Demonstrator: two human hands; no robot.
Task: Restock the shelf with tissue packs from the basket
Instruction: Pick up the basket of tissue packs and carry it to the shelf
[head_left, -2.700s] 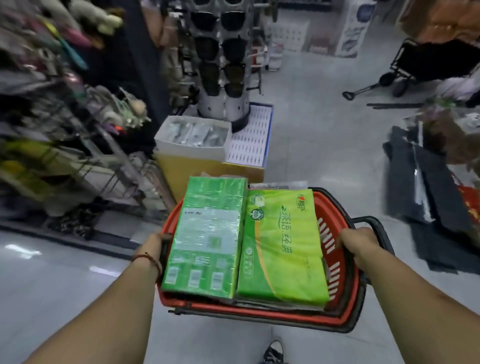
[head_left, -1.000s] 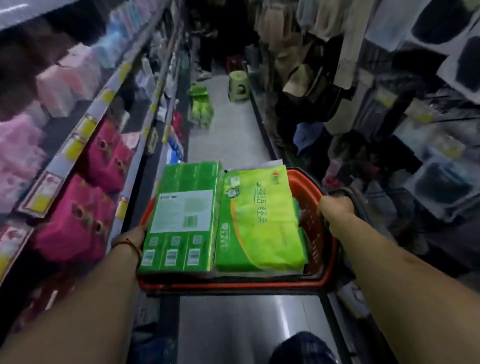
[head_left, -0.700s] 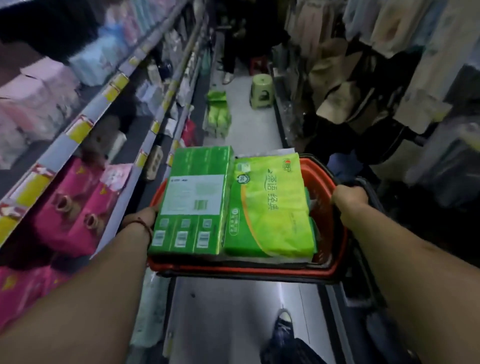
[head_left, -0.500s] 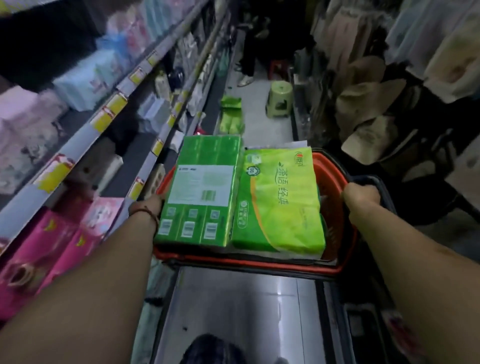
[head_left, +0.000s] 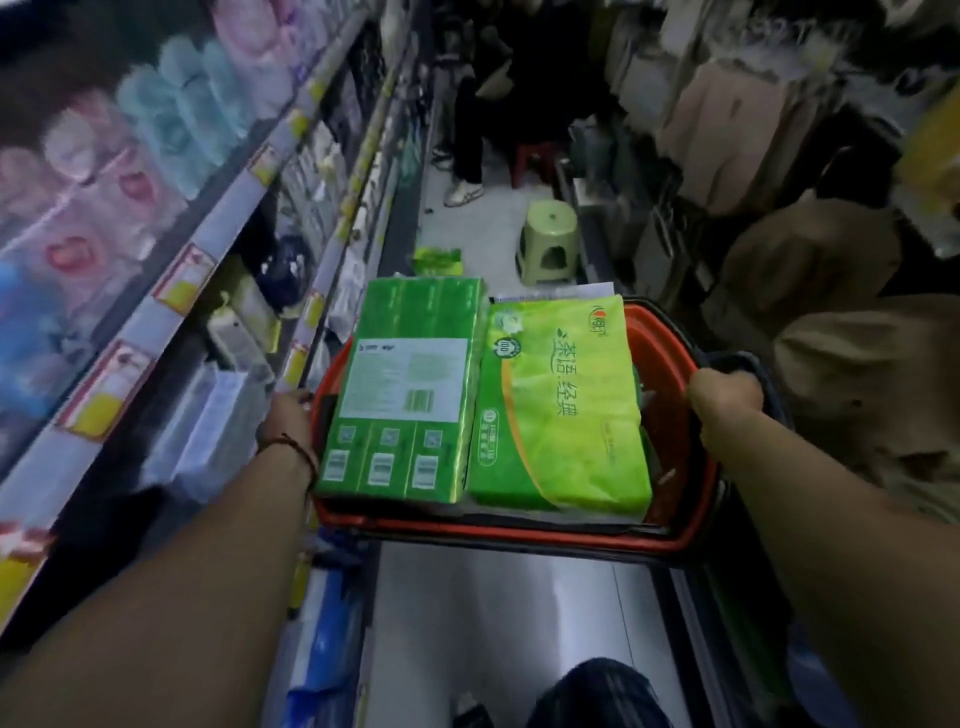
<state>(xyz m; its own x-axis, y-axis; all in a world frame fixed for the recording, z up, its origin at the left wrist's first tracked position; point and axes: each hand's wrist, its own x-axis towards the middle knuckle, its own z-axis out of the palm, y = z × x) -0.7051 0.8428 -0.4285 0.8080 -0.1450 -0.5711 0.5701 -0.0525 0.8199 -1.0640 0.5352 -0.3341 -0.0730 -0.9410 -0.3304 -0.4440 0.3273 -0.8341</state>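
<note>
Red plastic basket (head_left: 519, 532) hangs between two grips: the left hand (head_left: 288, 415) curls round its left rim and the right hand (head_left: 724, 389) clasps its right rim. Between them, a dark green tissue pack (head_left: 405, 395) and a lime tissue pack (head_left: 558, 410) lie side by side. The shelf (head_left: 171, 291) edge runs just outside the left hand, and clothes (head_left: 810, 270) crowd the right. Bare floor (head_left: 498, 223) opens ahead, up to a green stool (head_left: 550, 241).

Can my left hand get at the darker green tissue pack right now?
Probably yes, once it lets go: the left hand grips the basket right beside the darker green tissue pack, which lies on top, uncovered. The right hand holds the basket too.
</note>
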